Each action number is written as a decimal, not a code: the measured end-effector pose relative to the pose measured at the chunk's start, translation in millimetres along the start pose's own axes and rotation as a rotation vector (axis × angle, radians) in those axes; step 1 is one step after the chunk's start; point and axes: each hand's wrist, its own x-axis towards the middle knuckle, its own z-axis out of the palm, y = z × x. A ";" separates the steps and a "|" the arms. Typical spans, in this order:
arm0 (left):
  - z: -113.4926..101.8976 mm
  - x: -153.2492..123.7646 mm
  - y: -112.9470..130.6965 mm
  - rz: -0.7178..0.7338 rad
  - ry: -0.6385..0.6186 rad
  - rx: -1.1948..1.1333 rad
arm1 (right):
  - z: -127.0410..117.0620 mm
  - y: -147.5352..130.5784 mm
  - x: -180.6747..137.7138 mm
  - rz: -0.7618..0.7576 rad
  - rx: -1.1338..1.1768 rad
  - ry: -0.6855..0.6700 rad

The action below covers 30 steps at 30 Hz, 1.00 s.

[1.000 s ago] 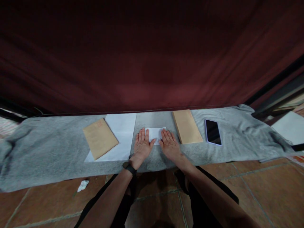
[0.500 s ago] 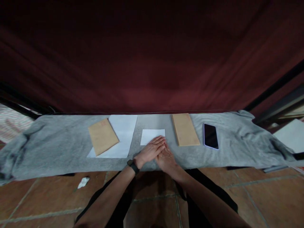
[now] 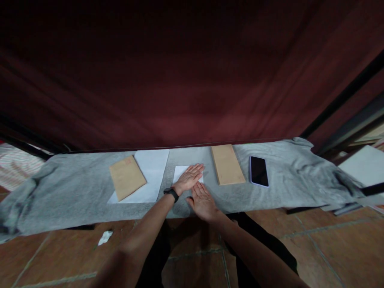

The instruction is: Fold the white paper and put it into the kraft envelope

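A small white folded-looking paper [image 3: 179,171] lies on the grey cloth in front of me, partly covered by my hands. My left hand [image 3: 189,177], with a dark watch at the wrist, rests flat across the paper, fingers stretched out to the right. Just below it, my right hand [image 3: 204,202] lies with its fingers extended, their tips at the paper's lower right edge and close against the left hand. Neither hand grasps anything. To the right is a stack of brown envelopes [image 3: 228,165]; to the left, a brown envelope [image 3: 127,177] overlaps larger white paper [image 3: 153,172].
A phone [image 3: 259,171] with a pale purple edge lies right of the envelope stack. Grey cloth [image 3: 75,188] covers the long narrow surface. A dark red curtain-like sheet [image 3: 192,100] rises behind it. A crumpled white scrap [image 3: 105,237] is on the tiled floor [image 3: 69,256].
My left hand has moved up and slightly left over the small paper. The right hand has come out from beneath it, and its thumb now shows. The view has shifted slightly.
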 end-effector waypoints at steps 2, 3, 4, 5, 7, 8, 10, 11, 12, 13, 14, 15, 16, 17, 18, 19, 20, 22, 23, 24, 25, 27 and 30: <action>1.4 0.9 0.0 -0.009 0.030 0.030 | 1.3 -0.1 -2.8 0.013 0.003 0.003; 2.3 -0.2 0.4 -0.021 0.050 0.045 | 2.1 -0.4 -4.2 0.022 0.005 0.011; 3.4 -2.6 0.9 -0.039 0.066 0.059 | 2.7 -0.8 -5.6 0.036 0.007 0.022; 4.4 -6.3 1.5 -0.060 0.076 0.073 | 3.1 -1.2 -6.9 0.054 0.009 0.036; 5.9 -16.7 2.6 -0.096 0.086 0.102 | 2.8 -1.3 -9.2 0.085 0.010 0.064; 6.3 -23.1 2.7 -0.112 0.091 0.117 | 2.1 -0.8 -10.2 0.097 0.006 0.081; 6.3 -36.3 1.9 -0.155 0.107 0.148 | 0.5 1.1 -11.7 0.119 -0.007 0.113; 6.2 -42.7 0.8 -0.188 0.120 0.163 | 0.0 2.4 -12.3 0.128 -0.016 0.126; 6.4 -48.6 -0.8 -0.224 0.132 0.177 | -0.3 3.7 -12.7 0.141 -0.026 0.135; 7.0 -54.0 -2.7 -0.260 0.147 0.190 | -0.2 4.8 -12.9 0.156 -0.037 0.139; 8.1 -58.8 -4.9 -0.293 0.163 0.202 | 0.2 5.5 -13.1 0.169 -0.048 0.137; 9.6 -62.9 -7.1 -0.318 0.180 0.213 | 0.8 5.7 -13.0 0.179 -0.059 0.132; 11.5 -66.5 -9.1 -0.337 0.198 0.221 | 1.2 5.4 -12.8 0.188 -0.070 0.124; 13.4 -69.4 -10.8 -0.353 0.215 0.229 | 1.2 4.5 -12.4 0.196 -0.081 0.114; 15.4 -71.6 -12.0 -0.366 0.231 0.236 | 0.5 3.4 -11.7 0.206 -0.092 0.100; 17.0 -73.3 -12.7 -0.378 0.246 0.242 | -1.0 2.1 -10.7 0.214 -0.101 0.081; 18.2 -74.2 -12.9 -0.388 0.258 0.248 | -3.4 0.9 -9.3 0.222 -0.109 0.058; 18.9 -74.6 -11.8 -0.408 0.270 0.261 | -10.8 0.0 -5.6 0.239 -0.117 0.003; 18.6 -74.2 -10.7 -0.415 0.269 0.266 | -15.5 0.6 -3.4 0.243 -0.115 -0.028; 17.9 -73.7 -9.3 -0.421 0.265 0.271 | -20.4 1.9 -1.1 0.245 -0.109 -0.060; 17.1 -73.1 -7.6 -0.433 0.266 0.276 | -25.3 3.8 1.2 0.245 -0.099 -0.089; 15.7 -72.6 -3.5 -0.462 0.282 0.283 | -33.8 8.8 5.3 0.241 -0.079 -0.128; 15.9 -73.2 5.0 -0.435 0.311 0.258 | -39.8 15.1 10.0 0.215 -0.057 -0.121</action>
